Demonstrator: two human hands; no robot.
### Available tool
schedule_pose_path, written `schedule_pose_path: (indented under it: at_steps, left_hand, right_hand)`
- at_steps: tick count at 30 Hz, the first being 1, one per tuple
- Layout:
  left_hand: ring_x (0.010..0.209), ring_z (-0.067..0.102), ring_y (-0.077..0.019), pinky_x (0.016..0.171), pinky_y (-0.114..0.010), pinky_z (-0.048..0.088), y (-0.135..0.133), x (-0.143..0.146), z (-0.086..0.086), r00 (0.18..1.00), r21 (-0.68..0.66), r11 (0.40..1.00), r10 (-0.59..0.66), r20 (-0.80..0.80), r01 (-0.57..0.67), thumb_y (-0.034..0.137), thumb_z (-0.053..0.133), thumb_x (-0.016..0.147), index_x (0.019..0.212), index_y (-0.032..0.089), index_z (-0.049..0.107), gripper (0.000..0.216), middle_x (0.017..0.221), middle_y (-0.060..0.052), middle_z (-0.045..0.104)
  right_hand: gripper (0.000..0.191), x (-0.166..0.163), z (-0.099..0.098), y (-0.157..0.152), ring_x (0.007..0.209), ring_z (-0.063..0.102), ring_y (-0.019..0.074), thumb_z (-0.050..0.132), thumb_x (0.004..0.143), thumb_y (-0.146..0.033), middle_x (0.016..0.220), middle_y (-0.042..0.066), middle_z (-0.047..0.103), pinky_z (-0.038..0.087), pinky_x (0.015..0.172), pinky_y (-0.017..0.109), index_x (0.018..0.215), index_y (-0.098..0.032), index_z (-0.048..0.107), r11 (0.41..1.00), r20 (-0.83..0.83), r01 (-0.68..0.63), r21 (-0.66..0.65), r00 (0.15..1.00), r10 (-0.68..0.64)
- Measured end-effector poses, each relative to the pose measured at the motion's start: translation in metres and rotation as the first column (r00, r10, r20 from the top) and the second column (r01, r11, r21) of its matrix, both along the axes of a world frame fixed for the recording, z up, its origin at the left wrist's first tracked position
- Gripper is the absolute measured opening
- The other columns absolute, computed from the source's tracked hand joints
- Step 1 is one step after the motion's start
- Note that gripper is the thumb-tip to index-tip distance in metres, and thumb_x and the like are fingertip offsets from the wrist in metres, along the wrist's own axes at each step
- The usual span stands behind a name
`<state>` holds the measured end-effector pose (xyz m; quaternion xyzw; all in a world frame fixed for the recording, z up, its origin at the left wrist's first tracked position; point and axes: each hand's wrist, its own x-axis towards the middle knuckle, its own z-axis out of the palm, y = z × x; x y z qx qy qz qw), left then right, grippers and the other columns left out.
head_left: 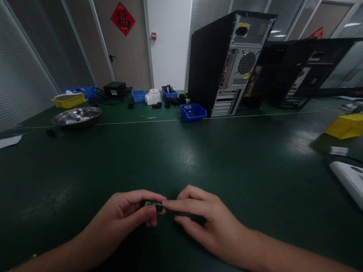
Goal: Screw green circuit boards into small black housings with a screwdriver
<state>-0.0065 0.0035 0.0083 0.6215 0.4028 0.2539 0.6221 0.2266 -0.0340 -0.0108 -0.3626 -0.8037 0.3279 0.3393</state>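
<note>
In the head view, the person's left hand point(120, 211) held a small green circuit board with a black end piece point(151, 204) low in the frame, just above the dark green, smooth tabletop point(127, 160). The thumb and the fingers of this hand were clamped on the board from its near and far sides; the other fingers curled beneath, partly hidden.

The right hand point(218, 222) was only partly closed. Its extended index finger point(176, 204) reached the black end of the board and appeared to touch it, though the exact contact could not be confirmed at this scale. The right thumb stood apart from that finger, with nothing seen between them.

In this inspector's judgement, good handling called for a firm left grip on the board's edges, light pressure from the right fingertip directed along the piece, and no bending. Fine parts were too small to identify.

Farther back stood an open blue plastic bin point(192, 119), near a tall black metal computer tower point(209, 61), both well apart from the hands.
</note>
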Motion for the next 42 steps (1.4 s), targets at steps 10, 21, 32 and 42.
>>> schedule_pose_path:
  at_steps: [10,21,32,42]
  left_hand:
    - [0.073,0.061,-0.0166,0.071,-0.027,0.047,0.004,-0.003,-0.007,0.999,-0.031,0.999,-0.027,0.041,0.028,0.030,0.066,0.088,0.106,0.021,0.074,0.022,0.077,-0.002,0.071]
    - [0.079,0.062,-0.0162,0.073,-0.027,0.047,0.002,-0.001,-0.005,0.995,-0.050,0.998,0.031,0.093,-0.026,0.027,0.067,0.087,0.104,0.020,0.061,0.019,0.088,-0.001,0.069]
    - [0.098,0.060,-0.0181,0.085,-0.029,0.045,0.003,-0.003,-0.007,0.995,0.018,0.998,-0.064,0.071,0.063,0.019,0.071,0.084,0.109,0.024,0.059,0.028,0.098,0.001,0.064]
    - [0.098,0.061,-0.0198,0.087,-0.030,0.046,0.006,-0.003,-0.008,0.996,-0.004,1.000,-0.015,0.083,0.016,0.020,0.075,0.080,0.098,0.020,0.063,0.022,0.096,-0.002,0.067]
  right_hand:
    - [0.040,-0.001,-0.001,-0.001,0.085,0.059,0.0143,0.057,0.093,-0.013,0.098,0.005,0.059,0.048,0.073,0.025,0.131,-0.027,0.061,1.000,-0.046,-0.001,0.019,0.999,0.002]
    - [0.041,0.000,0.002,-0.001,0.084,0.059,0.0149,0.055,0.094,-0.014,0.100,0.005,0.059,0.048,0.073,0.027,0.133,-0.028,0.060,1.000,-0.019,-0.019,0.004,1.000,0.019]
    - [0.045,0.000,0.006,-0.002,0.089,0.059,0.0177,0.056,0.093,-0.014,0.104,0.008,0.061,0.049,0.078,0.030,0.137,-0.022,0.054,0.997,-0.018,-0.070,0.010,0.997,0.070]
    - [0.038,0.002,0.008,-0.002,0.090,0.060,0.0180,0.054,0.094,-0.015,0.105,0.009,0.062,0.048,0.080,0.030,0.131,-0.017,0.057,0.993,0.057,-0.115,-0.036,0.992,0.116]
